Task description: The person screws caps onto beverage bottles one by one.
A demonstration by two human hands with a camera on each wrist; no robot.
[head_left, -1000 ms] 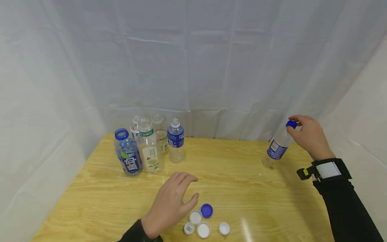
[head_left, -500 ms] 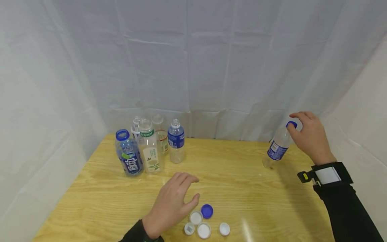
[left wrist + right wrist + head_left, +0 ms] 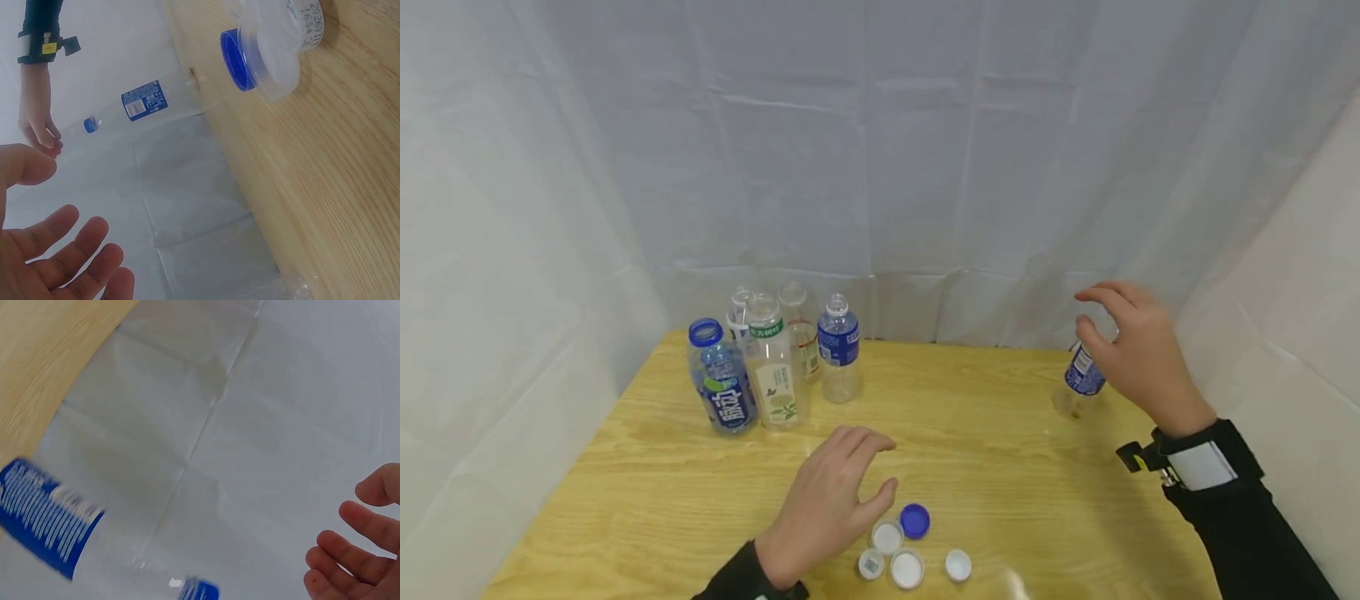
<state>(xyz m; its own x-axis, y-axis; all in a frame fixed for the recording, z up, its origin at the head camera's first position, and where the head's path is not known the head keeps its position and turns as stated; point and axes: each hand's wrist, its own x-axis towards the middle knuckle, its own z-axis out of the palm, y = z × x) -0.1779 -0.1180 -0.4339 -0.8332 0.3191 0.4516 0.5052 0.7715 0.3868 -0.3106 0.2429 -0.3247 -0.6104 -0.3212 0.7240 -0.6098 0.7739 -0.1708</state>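
At the right back of the table, a clear bottle with a blue label (image 3: 1084, 372) stands upright. Its blue cap (image 3: 91, 124) is on, as both wrist views show. My right hand (image 3: 1138, 358) is beside the bottle, apart from it, fingers bent loosely around nothing; in the head view it covers the bottle's top. Over the front of the table my left hand (image 3: 823, 504) hangs with fingers spread and holds nothing. Just right of it lie a blue cap (image 3: 914, 521) and several white caps (image 3: 907, 569), one of them (image 3: 958, 566) set a little apart.
Several uncapped bottles stand grouped at the left back: a blue-tinted one (image 3: 726, 387), a tall one with a green band (image 3: 777, 392), one with a blue label (image 3: 838, 346), and others behind. White sheeting (image 3: 910, 167) walls the wooden table (image 3: 970, 433) at back and sides.
My right hand has let go of the bottle's blue cap and moved left and slightly toward me. The bottle stays standing in place. My left hand has hardly moved.
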